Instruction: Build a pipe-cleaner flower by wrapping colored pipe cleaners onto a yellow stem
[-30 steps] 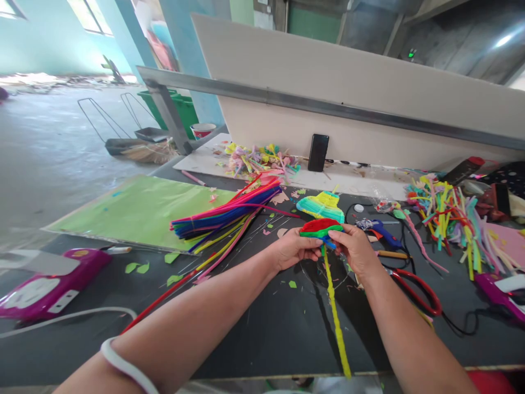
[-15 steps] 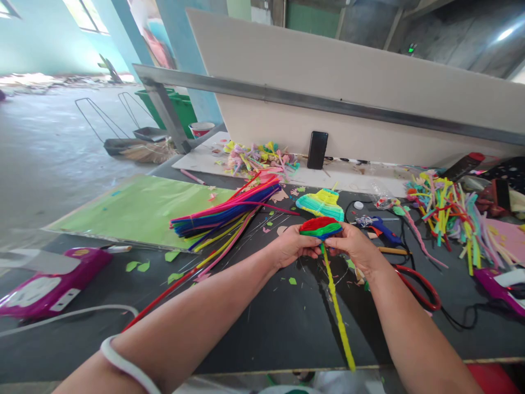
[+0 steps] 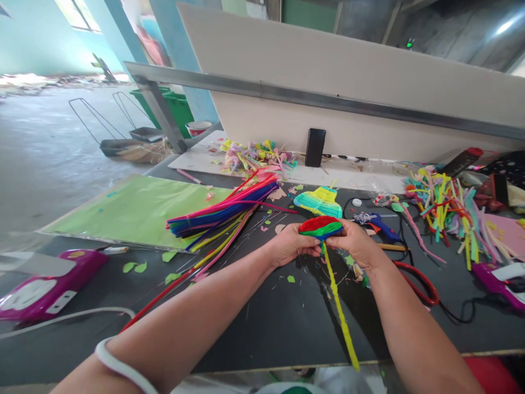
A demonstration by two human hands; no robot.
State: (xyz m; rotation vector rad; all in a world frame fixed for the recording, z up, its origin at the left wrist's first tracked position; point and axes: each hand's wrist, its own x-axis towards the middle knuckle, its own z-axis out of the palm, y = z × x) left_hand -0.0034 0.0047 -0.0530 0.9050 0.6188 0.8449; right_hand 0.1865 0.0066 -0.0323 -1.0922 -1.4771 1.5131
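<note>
Both my hands hold a small layered pipe-cleaner piece [image 3: 320,226], red on top with green and blue below, above the dark table [image 3: 279,323]. My left hand [image 3: 289,244] pinches its left side with closed fingers. Gripping the right side is my right hand [image 3: 356,242], fingers curled round it. A long yellow pipe cleaner [image 3: 339,309] hangs from the piece toward the table's near edge. A finished yellow and teal pipe-cleaner shape [image 3: 319,201] lies just beyond my hands.
A bundle of coloured pipe cleaners [image 3: 221,214] lies left of my hands beside a green sheet [image 3: 135,210]. A blue glue gun [image 3: 377,225], red-handled scissors [image 3: 418,284] and a heap of cut pieces [image 3: 447,210] are on the right. A phone [image 3: 315,147] leans on the back board.
The piece has turned slightly in my fingers and the yellow strand's free end has swung a little right. Both hands stay in nearly the same place.
</note>
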